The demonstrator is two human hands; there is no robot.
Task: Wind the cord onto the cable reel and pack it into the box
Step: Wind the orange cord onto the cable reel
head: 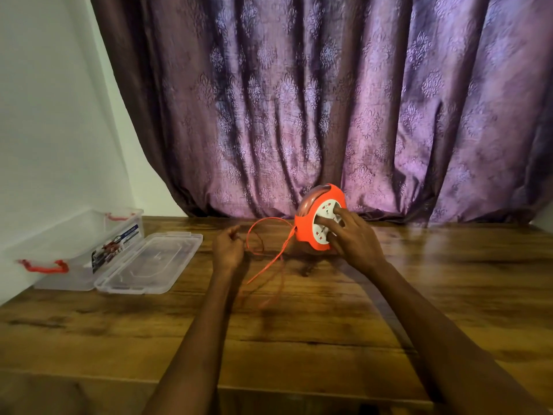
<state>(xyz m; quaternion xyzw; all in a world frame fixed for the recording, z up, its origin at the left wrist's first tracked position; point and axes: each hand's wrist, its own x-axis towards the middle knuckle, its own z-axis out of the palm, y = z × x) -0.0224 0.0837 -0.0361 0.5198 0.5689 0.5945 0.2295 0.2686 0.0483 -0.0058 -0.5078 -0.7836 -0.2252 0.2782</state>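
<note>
Reel stands on edge on the counter, at about 12 o'clock from centre, just in front of the curtain. Flat white socket face points toward 5 o'clock, at the camera and slightly right; spin axis runs roughly 11 to 5. Orange rim, with wound cord blurred behind it.

Right hand is on the socket face, fingers spread, fingertips pressing into it. Not curled round the rim.

Cord leaves the reel's lower left edge, makes one loop toward 9 o'clock, then trails toward 7 o'clock across the counter. Far end is blurred.

Left hand sits at 9 o'clock of the reel, fingers curled, pinching the cord at the loop.

Box is at 9 o'clock, well apart from the reel, against the wall. Clear plastic, long axis about 8 to 2, red latches at both ends. Lid lies on the counter just beside it, on the 3 o'clock side. Box has a printed label on its side wall; text too small to read. No brand legible on the reel.
</note>
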